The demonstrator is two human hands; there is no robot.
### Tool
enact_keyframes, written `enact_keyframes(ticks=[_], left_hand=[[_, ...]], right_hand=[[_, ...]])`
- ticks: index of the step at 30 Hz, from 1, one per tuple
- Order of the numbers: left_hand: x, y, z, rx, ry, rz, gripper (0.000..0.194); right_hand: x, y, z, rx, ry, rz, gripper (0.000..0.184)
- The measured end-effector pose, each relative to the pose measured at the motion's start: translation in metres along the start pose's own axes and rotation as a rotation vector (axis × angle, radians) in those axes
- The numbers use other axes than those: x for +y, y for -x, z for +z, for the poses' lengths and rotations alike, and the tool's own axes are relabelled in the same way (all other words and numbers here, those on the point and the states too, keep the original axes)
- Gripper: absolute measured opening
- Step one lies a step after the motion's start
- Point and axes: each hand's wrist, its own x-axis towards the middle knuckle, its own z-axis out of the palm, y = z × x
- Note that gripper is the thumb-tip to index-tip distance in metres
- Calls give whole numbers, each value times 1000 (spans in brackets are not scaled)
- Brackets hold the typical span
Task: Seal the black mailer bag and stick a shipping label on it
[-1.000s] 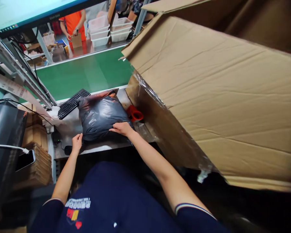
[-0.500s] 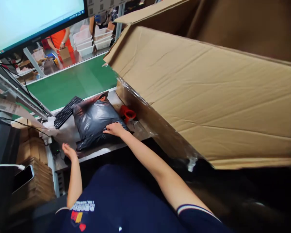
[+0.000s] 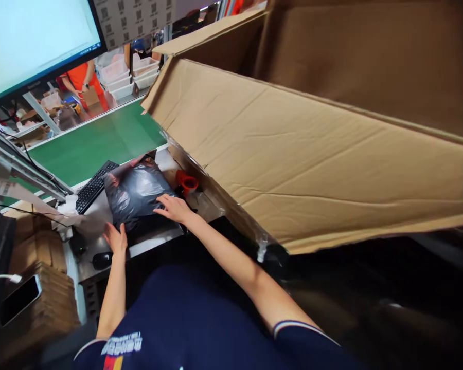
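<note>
A shiny dark plastic mailing bag [image 3: 137, 187], bulging with its contents, lies on the metal worktable [image 3: 160, 237]. My right hand [image 3: 173, 209] rests on the bag's near right side with its fingers spread. My left hand [image 3: 116, 238] is at the bag's lower left corner, thumb and fingers apart and nothing held in them. Whether the left fingers touch the plastic I cannot tell. Behind the bag is a black keyboard [image 3: 95, 187]. A black mouse [image 3: 102, 260] sits beside my left wrist.
A large open cardboard box [image 3: 312, 164] fills the right side. A red tape roll [image 3: 187, 181] lies between box and bag. A monitor [image 3: 42, 46] hangs upper left, above a green conveyor belt [image 3: 100, 141]. Flattened cartons [image 3: 50, 293] and a phone [image 3: 21, 300] are at left. Across the belt stands a person in orange [image 3: 81, 82].
My right fingers have gone from pinching the bag to spreading over it. My left hand has moved in to the bag's corner. The whole view has shifted, bringing the mouse into sight.
</note>
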Motion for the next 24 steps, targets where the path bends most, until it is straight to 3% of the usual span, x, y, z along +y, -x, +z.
enact_keyframes(ticks=[2, 4, 6, 8, 10, 14, 16, 19, 24], left_hand=[[11, 11, -12, 105, -53, 132, 76], [36, 24, -16, 120, -74, 371, 69], [71, 33, -12, -37, -70, 643, 58], [107, 34, -1, -243, -64, 850, 52], [137, 30, 14, -370, -85, 944, 51], [167, 17, 34, -433, -151, 1026, 23], [169, 11, 35, -454, -138, 1066, 15], [164, 6, 30, -490, -79, 1104, 24], [149, 11, 22, -582, 9, 1134, 27]], right_hand=[[20, 44, 2, 191, -156, -38, 38], [43, 91, 10, 373, -238, -6, 35], [65, 129, 19, 473, -240, 86, 39], [83, 150, 26, 431, -173, 117, 52], [96, 151, 31, 317, -84, 66, 65], [107, 122, 35, 203, -12, -116, 69], [109, 107, 38, 163, -44, -262, 66], [116, 95, 50, 125, -151, -406, 57], [135, 96, 81, 113, -329, -370, 53]])
